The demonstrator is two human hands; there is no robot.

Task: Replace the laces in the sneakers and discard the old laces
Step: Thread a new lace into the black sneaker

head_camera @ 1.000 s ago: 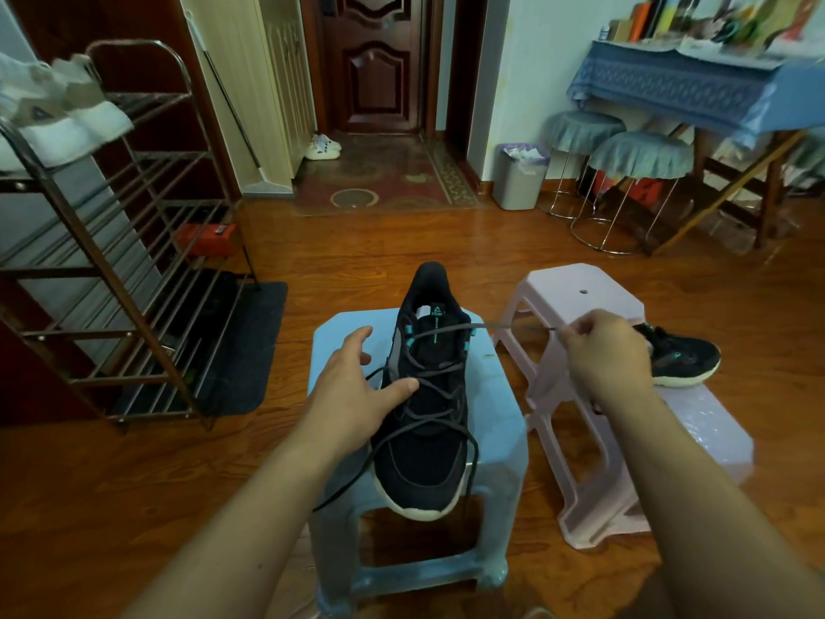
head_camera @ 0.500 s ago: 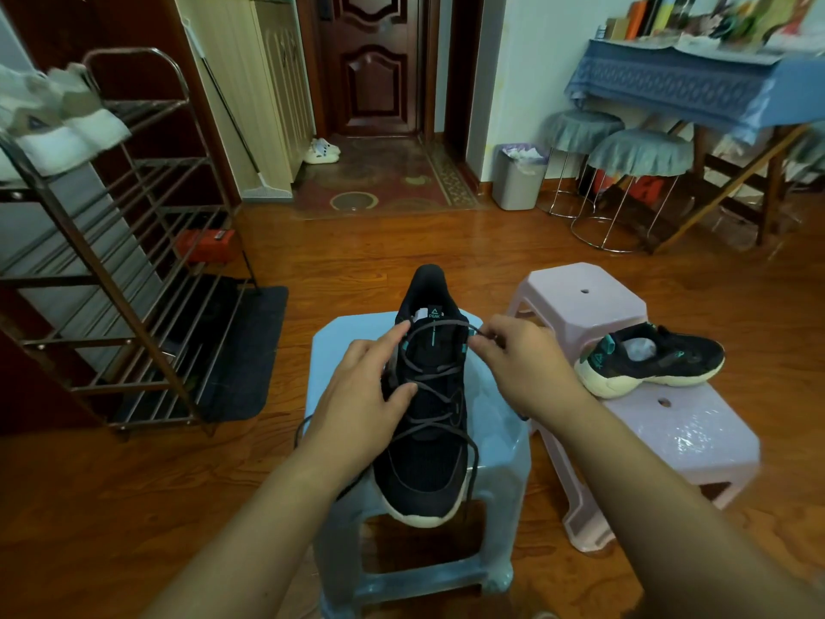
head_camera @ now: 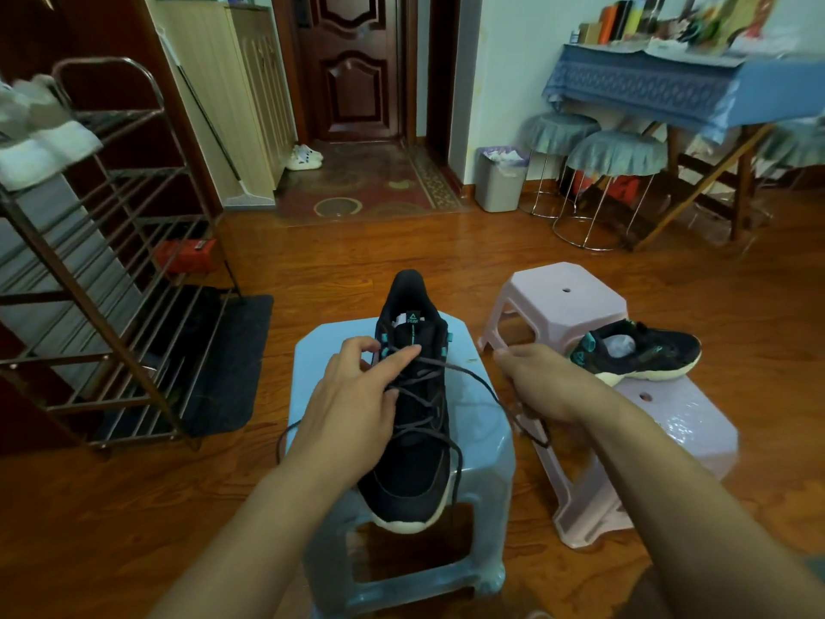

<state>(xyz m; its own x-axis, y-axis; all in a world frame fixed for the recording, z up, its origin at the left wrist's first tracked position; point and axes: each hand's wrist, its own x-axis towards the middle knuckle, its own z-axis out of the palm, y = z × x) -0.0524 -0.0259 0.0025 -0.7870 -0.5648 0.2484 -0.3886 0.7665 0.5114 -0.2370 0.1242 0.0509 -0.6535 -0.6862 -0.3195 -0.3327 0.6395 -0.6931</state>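
A black sneaker (head_camera: 413, 462) with a cream sole stands on a light blue stool (head_camera: 484, 444), toe toward me. Its dark grey lace (head_camera: 468, 373) is loosely crossed over the tongue, and one strand runs right from the top eyelets. My left hand (head_camera: 357, 404) rests on the shoe's upper lacing, index finger stretched across the top, thumb and fingers at the left eyelets. My right hand (head_camera: 535, 382) grips the pulled lace end to the right of the shoe. A second black sneaker (head_camera: 634, 355) without a lace lies on its side on a pink stool (head_camera: 683, 422).
A second pink stool (head_camera: 562, 297) stands behind the first. A metal shoe rack (head_camera: 102, 270) fills the left side, with a dark mat (head_camera: 223, 373) at its foot. A grey waste bin (head_camera: 500, 180) sits by the far wall, near round stools (head_camera: 611, 163) and a blue-covered table (head_camera: 660, 91).
My right hand has moved right and down, drawing a length of lace out from the top eyelets. My left hand has shifted up onto the top lacing.
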